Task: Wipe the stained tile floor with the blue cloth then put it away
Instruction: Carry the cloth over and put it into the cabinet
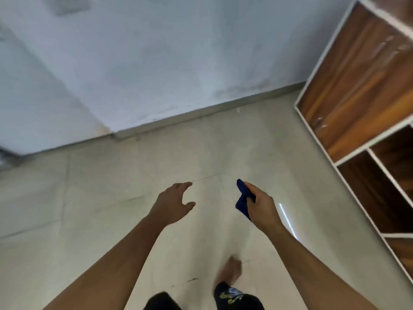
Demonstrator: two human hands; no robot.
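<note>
Down below the head camera, both bare forearms reach forward over the tile floor [111, 198], which is pale beige with thin grout lines crossing it. The right hand [261, 209] grips the blue cloth [242, 198], fingers and thumb curled round its bunched middle so that dark blue folds stick out above and hang below the fist. The left hand [174, 202] holds nothing; its fingers are loosely spread and slightly bent, thumb apart from the rest, palm turned toward the cloth but well clear of it. A small dark smear [192, 279] lies on the tiles near the bottom of the view, just left of a bare foot [230, 269], which is blurred. Dark shorts [237, 298] with a yellow and white print show at the lower edge. A grey-white wall [178, 52] meets the floor along a low skirting, and to the right stands a wooden shelving unit [362, 86] with white edging and open compartments.
</note>
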